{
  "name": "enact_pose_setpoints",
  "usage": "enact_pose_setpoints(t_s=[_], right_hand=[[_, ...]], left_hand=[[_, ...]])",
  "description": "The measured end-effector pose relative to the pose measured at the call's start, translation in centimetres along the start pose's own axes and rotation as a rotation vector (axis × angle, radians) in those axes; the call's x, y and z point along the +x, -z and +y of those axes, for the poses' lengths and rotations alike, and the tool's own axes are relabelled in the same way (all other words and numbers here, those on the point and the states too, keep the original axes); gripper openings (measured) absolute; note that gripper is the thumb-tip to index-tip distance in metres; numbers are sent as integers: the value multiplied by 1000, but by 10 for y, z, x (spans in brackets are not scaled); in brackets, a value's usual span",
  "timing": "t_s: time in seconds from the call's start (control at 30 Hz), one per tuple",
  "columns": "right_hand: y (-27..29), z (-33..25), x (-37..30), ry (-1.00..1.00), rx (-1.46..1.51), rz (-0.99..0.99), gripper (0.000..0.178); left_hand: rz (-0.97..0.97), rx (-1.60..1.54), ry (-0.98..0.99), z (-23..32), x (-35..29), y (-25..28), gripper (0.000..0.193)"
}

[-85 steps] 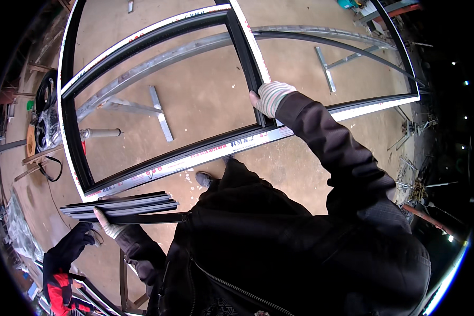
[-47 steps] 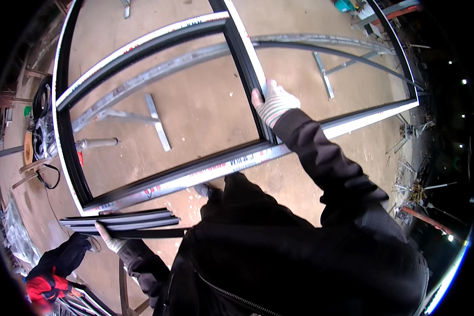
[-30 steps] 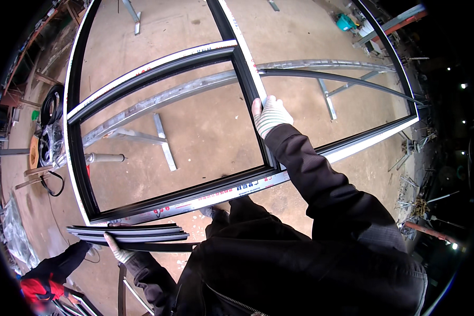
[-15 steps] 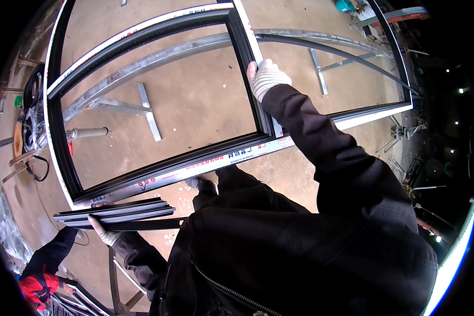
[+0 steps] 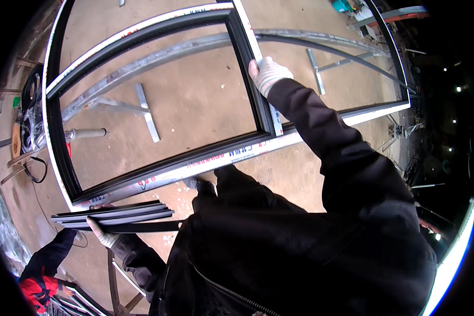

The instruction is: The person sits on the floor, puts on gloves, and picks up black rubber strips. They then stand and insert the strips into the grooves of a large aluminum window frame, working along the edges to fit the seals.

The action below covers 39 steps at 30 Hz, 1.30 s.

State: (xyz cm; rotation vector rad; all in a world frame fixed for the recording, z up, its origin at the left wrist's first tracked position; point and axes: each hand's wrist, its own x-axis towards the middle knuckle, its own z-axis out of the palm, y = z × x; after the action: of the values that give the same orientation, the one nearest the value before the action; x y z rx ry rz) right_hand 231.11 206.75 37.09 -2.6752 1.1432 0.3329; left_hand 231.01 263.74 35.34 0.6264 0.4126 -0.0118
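Note:
A large window frame (image 5: 166, 180) with black inner profiles and white printed protective film lies in front of me, divided by an upright bar (image 5: 242, 55). My right hand (image 5: 272, 73), in a striped light glove with bare fingertips, is closed on that bar. Low on the left, my left hand (image 5: 103, 234), gloved the same way, grips a bundle of dark grey profile strips (image 5: 126, 213). The strips lie roughly level, just below the frame's near left corner. Part of the left hand's fingers is hidden behind them.
Metal stands (image 5: 147, 113) with grey rails support the frame. A white sealant-like tube (image 5: 87, 134) sticks in at the left, near coiled black cable (image 5: 32, 92). At the lower left is another person in red and dark clothing (image 5: 39, 287). A teal container (image 5: 342, 6) stands far right.
My right hand has shifted very slightly right and down along the bar. The view has moved a little; my left hand still holds the strips.

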Motion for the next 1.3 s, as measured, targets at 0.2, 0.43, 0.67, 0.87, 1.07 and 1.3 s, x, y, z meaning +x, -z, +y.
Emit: enact_pose_setpoints(t_s=[0.2, 0.43, 0.67, 0.87, 1.07, 1.3], right_hand=[[14, -5, 13, -28, -78, -116, 66], [27, -24, 52, -62, 24, -37, 66], [31, -25, 71, -11, 25, -66, 65], [26, -21, 77, -4, 16, -90, 66], [32, -20, 71, -41, 45, -90, 67], [20, -21, 81, 148, 25, -44, 65]], left_hand=[[42, 78, 51, 4, -6, -5, 44], [-10, 11, 103, 5, -1, -9, 49], [43, 62, 94, -2, -7, -22, 48], [66, 96, 57, -13, -10, -30, 48], [70, 60, 84, -19, -11, -36, 47], [42, 295, -80, -27, -16, -46, 47]])
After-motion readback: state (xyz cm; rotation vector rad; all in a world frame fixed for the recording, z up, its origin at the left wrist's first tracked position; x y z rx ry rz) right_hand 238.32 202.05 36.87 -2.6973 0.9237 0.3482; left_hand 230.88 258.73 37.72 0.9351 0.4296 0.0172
